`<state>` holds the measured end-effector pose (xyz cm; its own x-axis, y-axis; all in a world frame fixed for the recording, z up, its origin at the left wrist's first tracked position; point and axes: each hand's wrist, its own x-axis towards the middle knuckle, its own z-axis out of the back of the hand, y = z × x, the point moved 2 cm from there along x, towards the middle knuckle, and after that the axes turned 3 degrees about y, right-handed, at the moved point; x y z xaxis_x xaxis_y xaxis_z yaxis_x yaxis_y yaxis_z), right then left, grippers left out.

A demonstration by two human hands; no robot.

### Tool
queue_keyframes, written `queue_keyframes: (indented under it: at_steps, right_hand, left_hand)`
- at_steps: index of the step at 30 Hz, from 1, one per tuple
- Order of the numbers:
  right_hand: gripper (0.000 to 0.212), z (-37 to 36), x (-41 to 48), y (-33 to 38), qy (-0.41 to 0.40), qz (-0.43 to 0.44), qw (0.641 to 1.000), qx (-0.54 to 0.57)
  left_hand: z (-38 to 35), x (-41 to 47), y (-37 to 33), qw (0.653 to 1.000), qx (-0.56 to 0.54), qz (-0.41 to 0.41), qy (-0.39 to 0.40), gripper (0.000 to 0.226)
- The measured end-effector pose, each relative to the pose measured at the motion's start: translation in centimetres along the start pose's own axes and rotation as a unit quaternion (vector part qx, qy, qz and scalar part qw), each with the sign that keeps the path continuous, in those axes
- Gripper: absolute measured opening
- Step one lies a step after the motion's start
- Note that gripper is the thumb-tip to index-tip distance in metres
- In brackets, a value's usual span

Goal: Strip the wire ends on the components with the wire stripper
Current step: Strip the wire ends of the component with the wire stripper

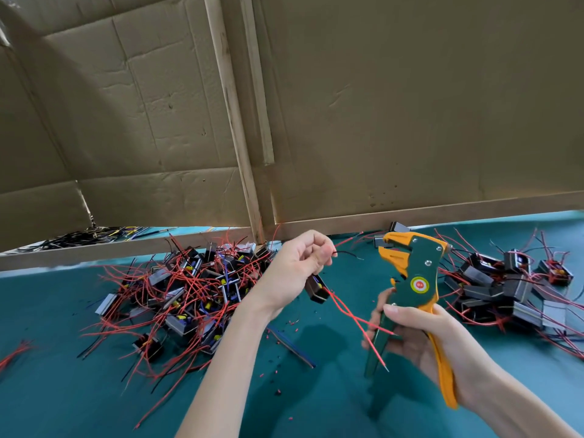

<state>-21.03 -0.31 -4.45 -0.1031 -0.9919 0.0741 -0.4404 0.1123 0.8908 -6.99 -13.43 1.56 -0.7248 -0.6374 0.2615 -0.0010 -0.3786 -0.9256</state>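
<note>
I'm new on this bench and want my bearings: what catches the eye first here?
The green and orange wire stripper, gripped upright in the right hand right of centre, stands out most. Beside it the left hand pinches a thin black wire, with a small black component just below its fingers. Tangled heaps of components with red wires lie on the teal table at left and right.

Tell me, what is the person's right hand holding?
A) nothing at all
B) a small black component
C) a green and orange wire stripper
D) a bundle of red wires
C: the right hand grips the handles of the wire stripper, while the left hand holds the small black component and pinches its black wire.
</note>
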Motion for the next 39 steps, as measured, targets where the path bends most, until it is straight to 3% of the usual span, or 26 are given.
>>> queue_keyframes:
  at_steps: [7,21,26,39]
  right_hand:
    - [0.044,0.3,0.1,-0.1,0.064,-0.030,0.997,-0.027]
    - [0.030,-0.4,-0.7,0.3,0.073,-0.010,0.996,-0.041]
    - [0.044,-0.2,-0.4,0.0,0.086,-0.022,0.995,-0.045]
    - [0.041,0.5,-0.3,0.0,0.085,-0.024,0.991,-0.101]
  left_hand:
    - [0.0,-0.2,-1.9,0.998,0.026,-0.053,0.000,0.010]
    - [-0.6,-0.6,-2.4,0.998,0.039,-0.014,0.037,0.016]
    - [-0.2,-0.8,-2.5,0.998,0.042,-0.009,0.044,0.019]
    - [0.1,-0.9,-2.7,0.997,0.065,0.003,0.036,0.006]
